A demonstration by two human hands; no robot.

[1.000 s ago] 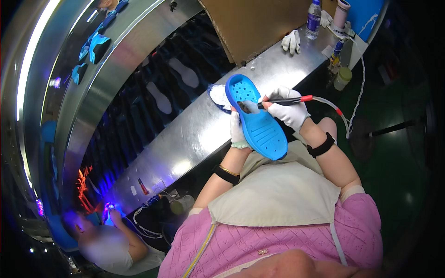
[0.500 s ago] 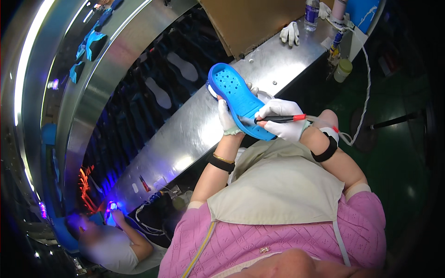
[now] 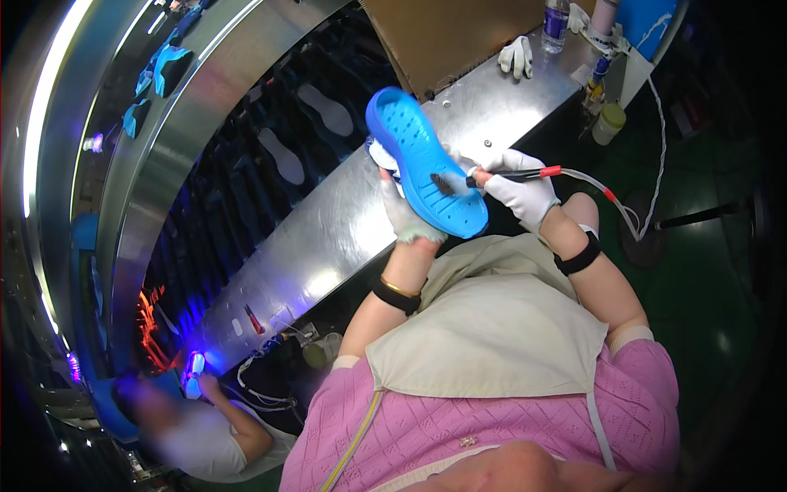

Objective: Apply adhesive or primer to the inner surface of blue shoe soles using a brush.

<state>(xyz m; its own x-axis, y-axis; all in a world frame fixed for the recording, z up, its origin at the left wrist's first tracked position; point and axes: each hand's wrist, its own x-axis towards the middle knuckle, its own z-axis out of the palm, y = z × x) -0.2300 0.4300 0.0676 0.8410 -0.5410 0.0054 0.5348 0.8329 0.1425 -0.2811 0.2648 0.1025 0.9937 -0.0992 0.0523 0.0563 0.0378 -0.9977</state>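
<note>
My left hand (image 3: 407, 215), in a white glove with bare fingertips, is closed on the near left side of a blue shoe sole (image 3: 420, 152). The sole has a raised rim and small holes at both ends, and it is held tilted above the metal bench. White material shows behind its left edge. A brush (image 3: 510, 174) with a black and red handle is gripped in my gloved right hand (image 3: 525, 187). Its dark bristles rest on or just over the sole's inner face, toward the near end. A clear tube runs from the handle off to the right.
A metal bench (image 3: 328, 238) runs diagonally, with a conveyor (image 3: 246, 156) carrying pale insoles (image 3: 281, 156) beyond it. A cardboard sheet (image 3: 451, 41), white glove (image 3: 516, 57) and bottle (image 3: 555, 25) are at the far end. Another person (image 3: 205, 435) works at lower left.
The brush tip has moved from the sole's near left edge up and right to its middle. My right hand has shifted right. The sole's far end has swung slightly up and left.
</note>
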